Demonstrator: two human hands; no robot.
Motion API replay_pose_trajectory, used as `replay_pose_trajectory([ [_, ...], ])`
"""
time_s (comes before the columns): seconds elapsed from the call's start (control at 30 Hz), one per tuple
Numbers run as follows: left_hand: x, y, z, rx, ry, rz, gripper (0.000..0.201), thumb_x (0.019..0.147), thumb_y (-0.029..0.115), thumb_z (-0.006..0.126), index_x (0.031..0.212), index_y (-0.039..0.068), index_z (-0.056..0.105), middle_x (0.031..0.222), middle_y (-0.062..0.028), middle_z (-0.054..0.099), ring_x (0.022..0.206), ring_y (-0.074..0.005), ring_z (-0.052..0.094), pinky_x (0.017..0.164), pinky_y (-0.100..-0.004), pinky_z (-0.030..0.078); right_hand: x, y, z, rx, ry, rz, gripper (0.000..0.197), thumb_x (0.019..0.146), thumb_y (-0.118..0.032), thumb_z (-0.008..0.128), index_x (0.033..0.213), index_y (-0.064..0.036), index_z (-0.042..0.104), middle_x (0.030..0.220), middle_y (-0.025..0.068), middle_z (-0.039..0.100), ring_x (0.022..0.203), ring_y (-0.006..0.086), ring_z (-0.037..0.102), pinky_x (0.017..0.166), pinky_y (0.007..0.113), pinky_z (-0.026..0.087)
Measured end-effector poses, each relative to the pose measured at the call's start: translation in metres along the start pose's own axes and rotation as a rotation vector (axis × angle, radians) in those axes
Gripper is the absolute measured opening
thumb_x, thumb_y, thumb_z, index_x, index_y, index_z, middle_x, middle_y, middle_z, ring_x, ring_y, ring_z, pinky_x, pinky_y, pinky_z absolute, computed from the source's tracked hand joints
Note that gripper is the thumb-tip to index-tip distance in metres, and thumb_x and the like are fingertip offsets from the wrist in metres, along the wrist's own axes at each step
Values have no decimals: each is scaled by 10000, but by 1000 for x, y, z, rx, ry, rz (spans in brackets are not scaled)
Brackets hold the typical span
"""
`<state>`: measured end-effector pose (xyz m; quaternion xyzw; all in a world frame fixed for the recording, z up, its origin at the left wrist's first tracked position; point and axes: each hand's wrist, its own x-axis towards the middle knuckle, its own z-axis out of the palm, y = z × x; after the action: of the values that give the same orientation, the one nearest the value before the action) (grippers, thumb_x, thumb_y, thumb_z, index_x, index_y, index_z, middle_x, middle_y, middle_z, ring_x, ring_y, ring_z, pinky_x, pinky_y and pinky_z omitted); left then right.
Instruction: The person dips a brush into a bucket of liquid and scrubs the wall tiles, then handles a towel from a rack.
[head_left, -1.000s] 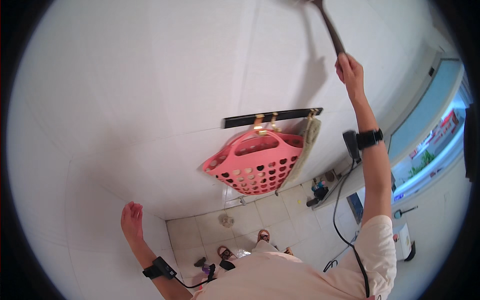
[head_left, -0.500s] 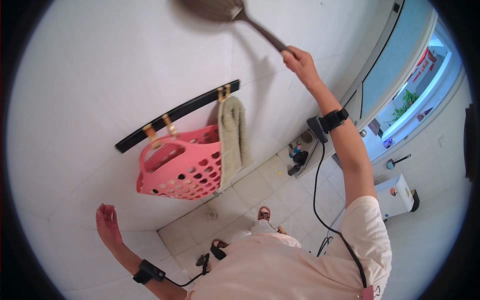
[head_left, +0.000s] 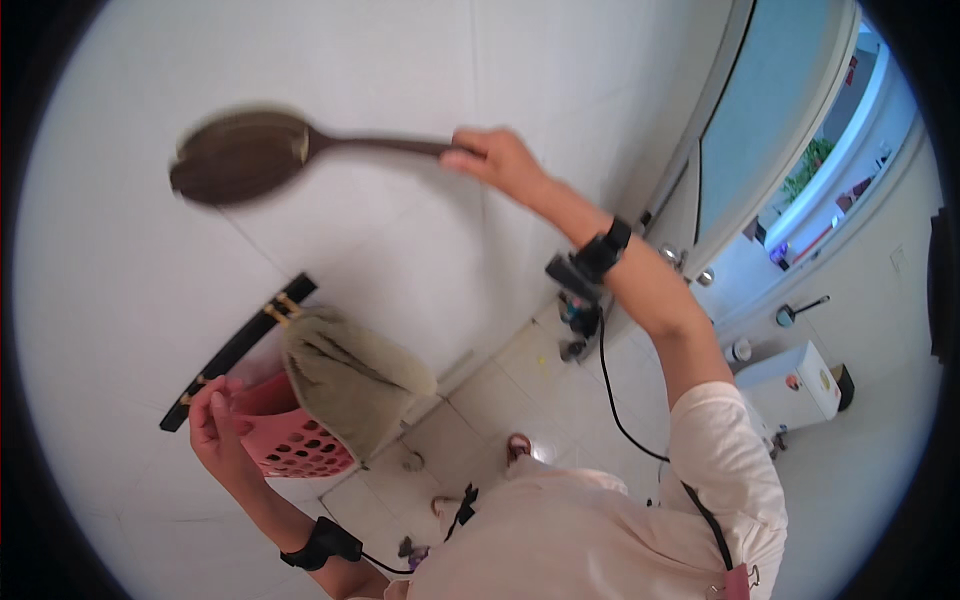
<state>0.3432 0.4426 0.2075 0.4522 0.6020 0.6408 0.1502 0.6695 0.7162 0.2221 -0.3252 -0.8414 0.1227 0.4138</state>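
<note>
My right hand (head_left: 500, 165) is closed round the thin handle of a dark brown oval-headed paddle (head_left: 240, 158), raised before the white wall. Motion blurs the paddle's wide head, so its exact kind does not show. My left hand (head_left: 215, 430) is up at the lower left with fingers loosely bent and nothing visible in them. It overlaps the near end of a pink perforated basket (head_left: 300, 445); whether they touch I cannot tell. The basket hangs from a black hook rail (head_left: 235, 345), its handle partly hidden by my hand. Beside it hangs an olive-green towel (head_left: 350, 375).
A door (head_left: 765, 120) stands at the right, with a lit room beyond. A white box-shaped unit (head_left: 790, 385) and a small pan-shaped item (head_left: 790, 315) are on the right wall. Shoes and bottles (head_left: 575, 325) sit on the tiled floor near the door.
The brown paddle has swung down and left with my right hand, its head now fully in view. My view has shifted, so the rail, basket and towel appear lower left. My left hand now overlaps the basket.
</note>
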Motion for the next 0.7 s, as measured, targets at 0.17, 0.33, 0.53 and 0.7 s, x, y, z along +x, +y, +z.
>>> replay_pose_trajectory([
  [0.17,6,1,55,69,-145,104,134,872,97,484,907,4,573,845,-55,592,793,-119,541,736,-222,416,-4,58,-50,334,229,255,290,847,-267,535,673,-34,520,553,-31,428,520,45,377,469,208,314],
  [0.33,18,-4,123,-78,-651,1,110,831,54,523,886,-16,588,863,-65,602,812,-130,551,745,-250,426,-22,57,-26,412,249,274,325,839,-315,555,700,-22,536,541,10,445,502,85,399,476,252,341],
  [0.53,17,-9,225,-86,-1331,44,170,844,82,525,985,-3,569,880,-67,610,853,-131,559,776,-249,421,-26,30,-62,-143,51,110,325,834,-337,568,746,-24,557,526,75,402,484,124,384,467,292,332],
  [0.7,-6,-51,333,-378,-1613,-269,272,847,126,545,1082,-7,517,952,-87,601,881,-148,561,815,-282,440,-9,40,-99,318,445,319,443,838,-404,537,624,-19,498,508,29,461,442,96,406,411,257,348],
])
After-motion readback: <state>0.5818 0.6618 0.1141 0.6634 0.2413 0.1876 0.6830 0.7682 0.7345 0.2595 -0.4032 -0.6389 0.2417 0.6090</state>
